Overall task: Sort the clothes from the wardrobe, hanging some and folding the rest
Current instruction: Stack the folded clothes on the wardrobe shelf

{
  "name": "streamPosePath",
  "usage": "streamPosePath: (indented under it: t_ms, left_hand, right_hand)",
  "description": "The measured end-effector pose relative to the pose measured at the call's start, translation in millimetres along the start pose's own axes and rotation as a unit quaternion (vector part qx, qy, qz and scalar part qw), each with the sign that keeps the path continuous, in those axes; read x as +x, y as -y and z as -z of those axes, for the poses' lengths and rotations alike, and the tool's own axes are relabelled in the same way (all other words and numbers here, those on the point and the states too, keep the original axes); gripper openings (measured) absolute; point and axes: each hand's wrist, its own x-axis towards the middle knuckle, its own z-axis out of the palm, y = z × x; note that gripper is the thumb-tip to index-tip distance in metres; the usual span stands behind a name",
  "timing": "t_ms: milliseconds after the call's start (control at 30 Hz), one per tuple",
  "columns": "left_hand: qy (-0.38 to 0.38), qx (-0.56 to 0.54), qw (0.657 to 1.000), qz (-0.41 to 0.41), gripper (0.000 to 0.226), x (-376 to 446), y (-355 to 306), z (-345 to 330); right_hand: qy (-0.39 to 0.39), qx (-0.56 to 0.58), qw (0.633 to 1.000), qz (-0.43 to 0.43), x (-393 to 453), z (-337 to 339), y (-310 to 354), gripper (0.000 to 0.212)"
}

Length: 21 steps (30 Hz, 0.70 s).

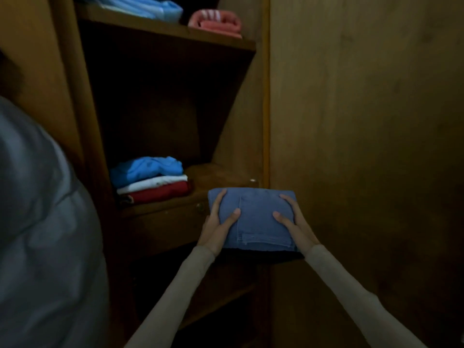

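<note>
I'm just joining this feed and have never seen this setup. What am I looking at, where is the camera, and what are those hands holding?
There is no machine: a person wears a camera on the head, looking forward and down. The left hand and right hand grip folded blue jeans from both sides, in front of an open wooden wardrobe. On the middle shelf lies a pile of folded clothes, blue on top, then white, then red. The upper shelf holds a pink striped piece and a light blue one.

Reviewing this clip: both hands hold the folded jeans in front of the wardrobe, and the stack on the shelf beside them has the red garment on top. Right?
Not quite. The head view shows the blue garment on top of the stack; the red garment lies under a white one. Both the left hand and right hand do hold the folded jeans.
</note>
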Motion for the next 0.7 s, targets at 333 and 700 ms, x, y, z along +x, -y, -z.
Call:
streamPosePath:
  t_ms: [333,700]
  left_hand:
    - [-0.088,0.078,0.991,-0.064,0.062,124,-57,25]
    - [-0.186,0.117,0.976,0.012,0.061,217,-10,58]
  right_hand:
    - [0.041,0.013,0.995,0.090,153,-7,60,0.045]
    - [0.173,0.032,0.984,0.027,293,-63,25,0.048]
